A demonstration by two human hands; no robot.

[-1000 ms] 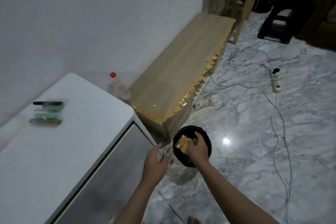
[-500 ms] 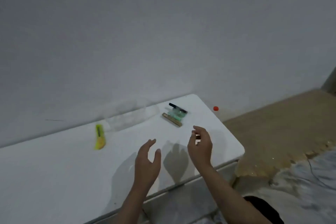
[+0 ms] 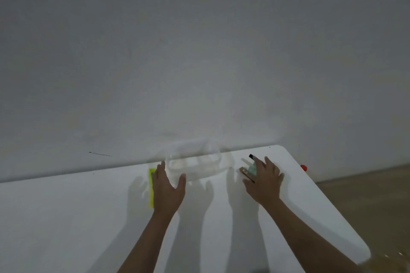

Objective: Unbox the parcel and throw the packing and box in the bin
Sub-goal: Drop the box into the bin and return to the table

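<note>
A clear plastic packing piece (image 3: 195, 162) lies on the white table (image 3: 88, 217) against the wall. My left hand (image 3: 167, 186) reaches over the table with straight fingers, its thumb and fingertips at the near left edge of the clear plastic. My right hand (image 3: 265, 180) hovers with spread fingers over the small unpacked items (image 3: 249, 167), a pale green piece, a brown strip and a black-tipped part, partly covering them. Neither hand holds anything. The bin and the box are out of view.
A yellow-green utility knife (image 3: 151, 186) lies on the table just left of my left hand. A red bottle cap (image 3: 303, 167) shows past the table's right edge. A wooden bench top (image 3: 366, 195) sits lower right. The wall stands close behind.
I have turned from the bin on the floor to the table. Both hands have moved forward, the left to the clear plastic, the right over the small items.
</note>
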